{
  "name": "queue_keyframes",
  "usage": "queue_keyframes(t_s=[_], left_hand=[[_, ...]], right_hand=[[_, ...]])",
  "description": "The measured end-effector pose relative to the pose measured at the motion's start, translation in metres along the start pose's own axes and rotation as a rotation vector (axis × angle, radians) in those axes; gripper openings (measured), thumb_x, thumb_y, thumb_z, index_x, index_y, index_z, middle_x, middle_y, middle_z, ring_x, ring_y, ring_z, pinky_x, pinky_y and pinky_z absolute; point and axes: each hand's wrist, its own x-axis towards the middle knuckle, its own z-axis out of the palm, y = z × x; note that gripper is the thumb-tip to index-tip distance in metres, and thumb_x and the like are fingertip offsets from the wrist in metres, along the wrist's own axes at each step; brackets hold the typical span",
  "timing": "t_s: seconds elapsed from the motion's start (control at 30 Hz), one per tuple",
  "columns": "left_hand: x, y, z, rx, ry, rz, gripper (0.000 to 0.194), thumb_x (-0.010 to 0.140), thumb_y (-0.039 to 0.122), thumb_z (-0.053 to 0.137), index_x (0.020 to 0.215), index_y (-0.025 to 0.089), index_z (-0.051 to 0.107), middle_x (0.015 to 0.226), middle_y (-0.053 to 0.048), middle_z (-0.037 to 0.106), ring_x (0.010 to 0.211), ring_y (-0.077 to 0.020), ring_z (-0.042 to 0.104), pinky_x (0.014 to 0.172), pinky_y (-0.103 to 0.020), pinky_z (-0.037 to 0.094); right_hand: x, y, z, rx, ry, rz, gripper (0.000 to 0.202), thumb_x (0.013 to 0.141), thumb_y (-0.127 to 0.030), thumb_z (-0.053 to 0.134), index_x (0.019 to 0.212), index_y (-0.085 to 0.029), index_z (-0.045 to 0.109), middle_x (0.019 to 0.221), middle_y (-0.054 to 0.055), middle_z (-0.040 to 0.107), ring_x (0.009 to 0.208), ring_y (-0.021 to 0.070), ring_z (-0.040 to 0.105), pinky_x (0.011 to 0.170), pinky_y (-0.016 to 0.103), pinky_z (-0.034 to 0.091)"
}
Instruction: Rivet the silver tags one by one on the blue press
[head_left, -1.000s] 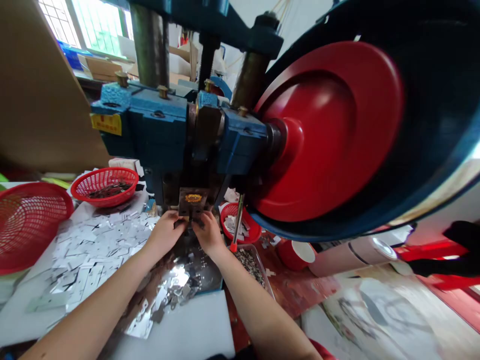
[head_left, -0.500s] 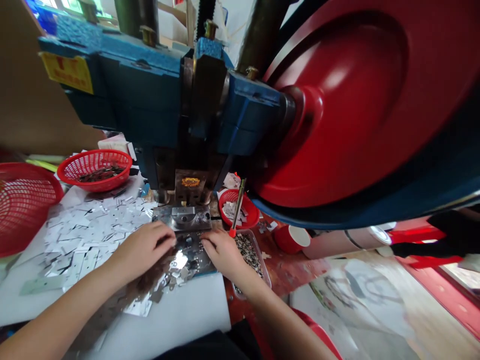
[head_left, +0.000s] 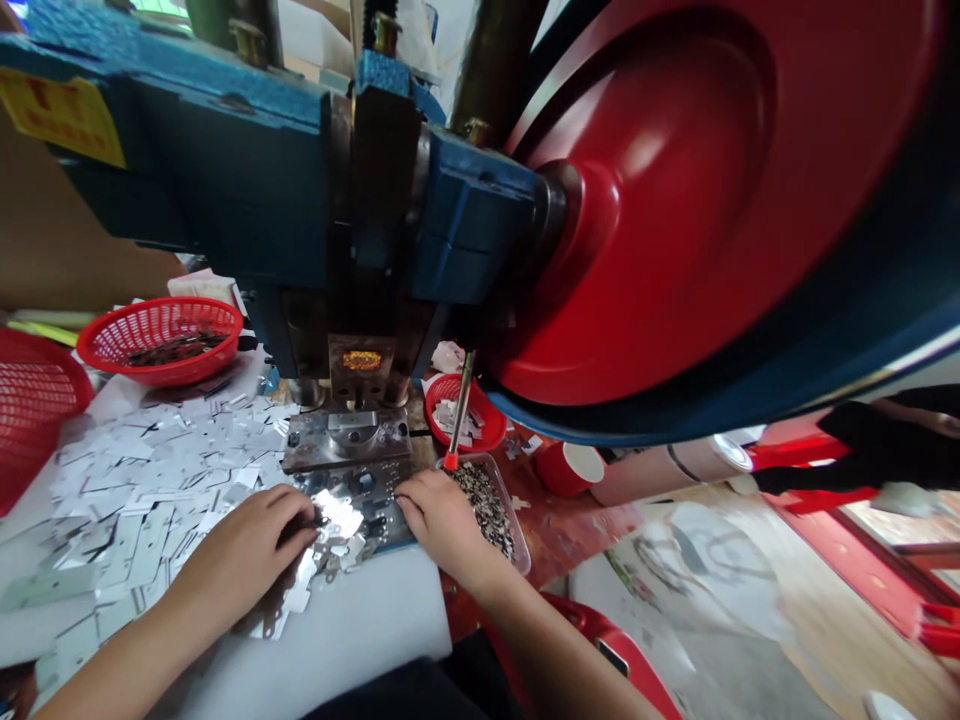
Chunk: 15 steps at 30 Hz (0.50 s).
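My left hand is over the near left part of the press's metal work plate, its thumb and fingers drawn together beside a heap of small shiny metal pieces. Whatever lies between those fingertips is too small to make out. At the plate's right edge, my right hand has its fingers curled in, with the tips partly hidden. Just beyond both hands sits the steel die, under the ram of the blue press.
Flat metal blanks are spread at the left, below a red basket of dark pieces. A clear tub of small scraps and a red-tipped lever stand at the right. Above looms a big red flywheel.
My left hand has drawn back from the die towards me, over the heap of pieces. My right hand has shifted slightly right. The whole view has turned a little.
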Motion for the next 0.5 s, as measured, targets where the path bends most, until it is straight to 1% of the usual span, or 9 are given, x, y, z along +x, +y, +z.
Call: queue_keyframes(t_s=[0.1,0.17,0.23,0.33,0.4,0.5], left_hand=[[-0.003,0.0,0.003,-0.002,0.035,-0.051,0.018,0.082,0.04,0.05,0.083,0.029,0.063,0.09,0.0,0.067,0.083,-0.0209,0.062,0.069,-0.031,0.044],[-0.005,0.0,0.005,-0.029,0.052,-0.07,0.021,0.083,0.044,0.048,0.089,0.03,0.064,0.095,0.001,0.068,0.083,-0.0204,0.064,0.069,-0.03,0.045],[-0.006,0.001,0.006,-0.053,0.074,-0.078,0.024,0.083,0.046,0.047,0.093,0.032,0.064,0.101,0.002,0.068,0.086,-0.0201,0.065,0.07,-0.03,0.046],[-0.006,0.002,0.005,-0.067,0.099,-0.075,0.024,0.084,0.047,0.047,0.094,0.033,0.064,0.102,0.003,0.068,0.089,-0.02,0.065,0.073,-0.03,0.048],[-0.006,0.001,0.004,-0.076,0.115,-0.057,0.024,0.084,0.047,0.047,0.094,0.033,0.064,0.101,0.003,0.067,0.09,-0.0197,0.064,0.075,-0.03,0.048],[-0.005,-0.001,0.004,-0.097,0.162,-0.024,0.024,0.084,0.046,0.048,0.092,0.032,0.065,0.1,0.001,0.068,0.09,-0.0201,0.064,0.077,-0.031,0.049]], right_hand=[[0.008,0.004,0.002,-0.03,0.065,0.014,0.017,0.09,-0.022,0.051,0.096,-0.022,0.066,0.094,0.004,0.064,0.09,0.0184,0.056,0.083,0.03,0.043],[0.019,0.007,0.003,-0.062,0.137,0.051,0.019,0.09,-0.022,0.051,0.099,-0.023,0.067,0.098,0.005,0.064,0.092,0.0197,0.055,0.085,0.032,0.043],[0.03,0.011,0.004,-0.109,0.179,0.073,0.023,0.089,-0.023,0.051,0.106,-0.024,0.066,0.1,0.006,0.063,0.094,0.0211,0.054,0.086,0.034,0.043],[0.041,0.016,0.006,-0.18,0.159,0.026,0.028,0.088,-0.025,0.054,0.113,-0.029,0.063,0.102,0.006,0.062,0.096,0.0226,0.053,0.084,0.035,0.043],[0.043,0.017,0.007,-0.196,0.136,-0.009,0.025,0.088,-0.025,0.054,0.109,-0.03,0.065,0.101,0.006,0.062,0.095,0.0219,0.053,0.083,0.035,0.043],[0.043,0.017,0.008,-0.164,0.141,-0.002,0.02,0.088,-0.023,0.054,0.101,-0.029,0.068,0.098,0.005,0.063,0.093,0.0202,0.054,0.084,0.034,0.042]])
